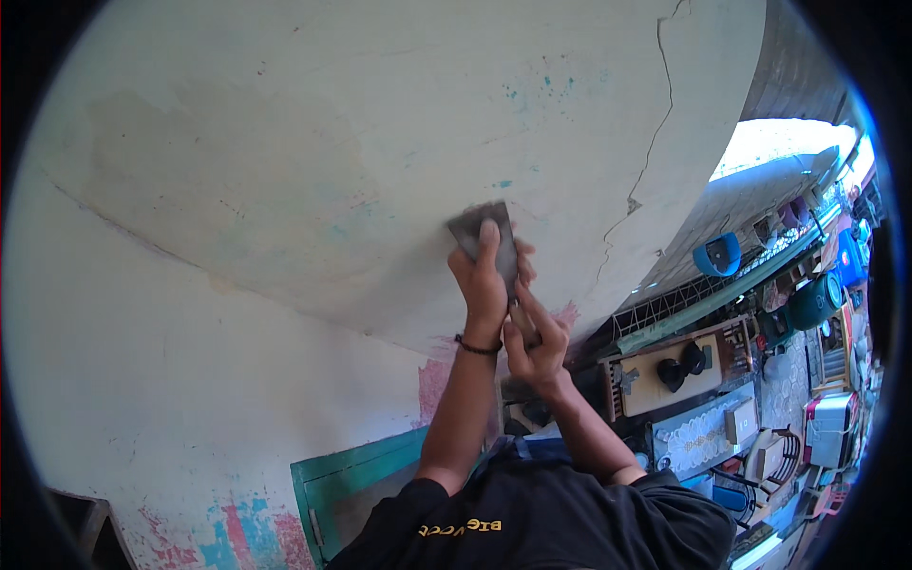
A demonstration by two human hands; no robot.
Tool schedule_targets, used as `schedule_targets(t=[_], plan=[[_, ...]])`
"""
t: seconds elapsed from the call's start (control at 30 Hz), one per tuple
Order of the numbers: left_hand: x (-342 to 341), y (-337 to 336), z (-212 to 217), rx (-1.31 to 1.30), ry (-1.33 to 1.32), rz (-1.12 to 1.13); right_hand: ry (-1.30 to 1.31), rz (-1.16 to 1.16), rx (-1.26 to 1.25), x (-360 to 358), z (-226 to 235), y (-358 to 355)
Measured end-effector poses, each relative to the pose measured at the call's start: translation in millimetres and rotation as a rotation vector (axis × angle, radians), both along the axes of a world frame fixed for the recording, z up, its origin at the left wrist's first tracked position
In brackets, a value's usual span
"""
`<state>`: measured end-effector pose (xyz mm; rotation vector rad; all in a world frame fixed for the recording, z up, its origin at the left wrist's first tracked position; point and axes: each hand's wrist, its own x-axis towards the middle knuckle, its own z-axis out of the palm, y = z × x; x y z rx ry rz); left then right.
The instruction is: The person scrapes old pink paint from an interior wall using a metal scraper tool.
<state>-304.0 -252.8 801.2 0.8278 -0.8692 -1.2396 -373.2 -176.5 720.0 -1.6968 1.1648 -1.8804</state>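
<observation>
Wall point(399, 123) spreads wide beyond the edges of the scraper point(504, 251).

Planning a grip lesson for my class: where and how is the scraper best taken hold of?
Probably by its pale handle, from below, where the right hand is: the handle is narrow and points downward, while the flat blade widens above. The left hand has its thumb along the blade's face.

Single head-worn fisheye view — wide, near left hand point(484, 287) and right hand point(545, 359), facing pale cracked surface point(399, 123)
</observation>
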Motion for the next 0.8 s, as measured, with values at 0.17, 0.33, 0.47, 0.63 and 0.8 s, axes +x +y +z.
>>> schedule_targets(t=[0.17,0.33,0.47,0.63,0.8], plan=[[1,9,-35,0.029,-0.029,0.006,-0.021,0.009,0.075,1,-13,14],[-8,12,-19,0.041,-0.027,0.019,-0.006,-0.050,0.022,-4,-3,13],[-1,11,-27,0.025,-0.012,-0.036,-0.017,0.011,0.086,-6,-2,18],[-1,7,-28,0.050,-0.050,-0.021,-0.023,-0.041,0.058,0,1,16],[4,8,-25,0.043,-0.029,0.011,-0.003,0.038,0.134,-1,-1,9]])
